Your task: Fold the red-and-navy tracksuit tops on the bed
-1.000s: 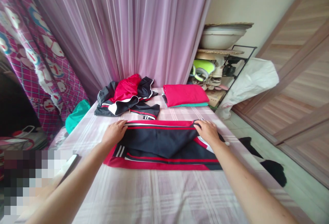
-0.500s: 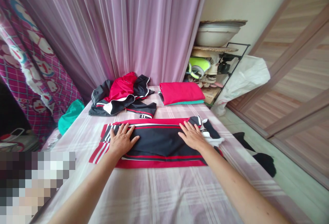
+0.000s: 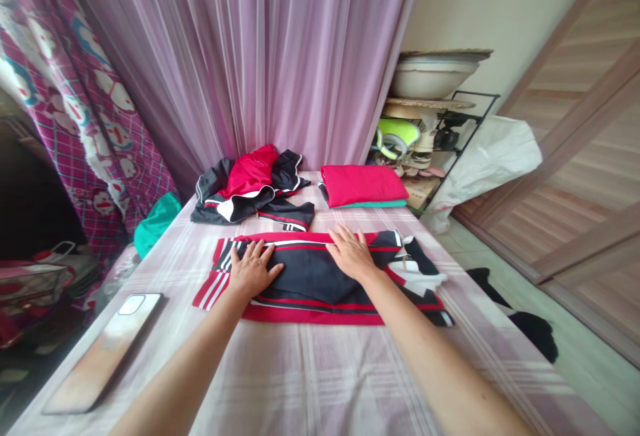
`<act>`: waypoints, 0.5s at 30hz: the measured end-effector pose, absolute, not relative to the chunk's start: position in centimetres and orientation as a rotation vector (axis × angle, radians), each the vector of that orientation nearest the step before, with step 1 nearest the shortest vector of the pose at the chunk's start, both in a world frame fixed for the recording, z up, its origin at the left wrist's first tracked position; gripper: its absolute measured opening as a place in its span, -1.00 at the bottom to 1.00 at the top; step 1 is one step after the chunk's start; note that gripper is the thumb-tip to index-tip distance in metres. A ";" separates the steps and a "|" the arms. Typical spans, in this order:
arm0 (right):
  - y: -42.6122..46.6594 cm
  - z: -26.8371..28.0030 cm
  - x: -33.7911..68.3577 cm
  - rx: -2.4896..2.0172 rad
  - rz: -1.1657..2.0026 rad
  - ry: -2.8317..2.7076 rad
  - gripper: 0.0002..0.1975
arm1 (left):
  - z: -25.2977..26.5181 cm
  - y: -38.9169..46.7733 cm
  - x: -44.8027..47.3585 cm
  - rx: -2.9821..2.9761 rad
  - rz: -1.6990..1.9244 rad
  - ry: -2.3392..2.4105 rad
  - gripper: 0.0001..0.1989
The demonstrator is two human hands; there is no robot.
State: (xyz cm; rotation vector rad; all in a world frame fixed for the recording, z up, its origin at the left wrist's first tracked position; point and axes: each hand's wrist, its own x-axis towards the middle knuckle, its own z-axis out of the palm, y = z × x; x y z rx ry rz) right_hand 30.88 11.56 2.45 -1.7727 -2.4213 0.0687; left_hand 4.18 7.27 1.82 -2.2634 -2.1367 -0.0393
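Observation:
A folded black and red track jacket (image 3: 305, 276) lies lengthwise across the plaid bed sheet (image 3: 280, 376). Its striped ends are at the left, and its white and black end is at the right. My left hand (image 3: 253, 269) rests flat on the left part of the jacket, fingers spread, close to the white stripes. Toward the far edge, right of the middle, my right hand (image 3: 350, 253) lies flat with its fingers apart. Neither hand grips the cloth.
Behind the jacket are a rumpled black and red garment (image 3: 250, 186) and a folded red stack (image 3: 365, 186) with a teal layer underneath. A phone (image 3: 105, 356) lies at the near left. Beyond the right edge stands a rack (image 3: 470, 116) with a white bag.
My right hand has slid left along the jacket, away from its right end. My left hand stays on the left part. The view has shifted a little, and the phone now shows.

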 end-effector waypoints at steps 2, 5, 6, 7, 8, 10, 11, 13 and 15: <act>12.1 1.8 30.1 -1.738 0.216 -2.535 -0.43 | 2.0 7.2 4.2 -2.264 -0.027 -2.147 -0.33; 13.1 0.6 32.3 -1.932 0.311 -2.515 -0.41 | 2.2 7.1 4.2 -2.268 -0.012 -2.156 -0.33; 13.4 0.3 33.6 -2.008 0.294 -2.475 -0.41 | 2.2 7.0 4.2 -2.268 -0.010 -2.159 -0.34; 13.6 0.1 35.0 -2.073 0.262 -2.438 -0.41 | 2.2 7.0 4.1 -2.269 -0.011 -2.162 -0.34; 13.8 -0.1 36.4 -2.130 0.224 -2.406 -0.41 | 2.2 7.0 4.1 -2.268 -0.016 -2.166 -0.33; 13.9 -0.3 38.7 -2.216 0.151 -2.355 -0.40 | 2.2 7.0 4.1 -2.270 -0.026 -2.170 -0.33; 13.9 -0.2 39.6 -2.245 0.124 -2.336 -0.40 | 2.1 7.0 4.1 -2.272 -0.028 -2.170 -0.33; 13.8 0.0 40.4 -2.278 0.102 -2.317 -0.40 | 2.1 7.0 4.1 -2.274 -0.031 -2.169 -0.33; 13.7 0.5 40.1 -2.315 0.123 -2.292 -0.40 | 2.0 7.0 4.1 -2.277 -0.043 -2.164 -0.34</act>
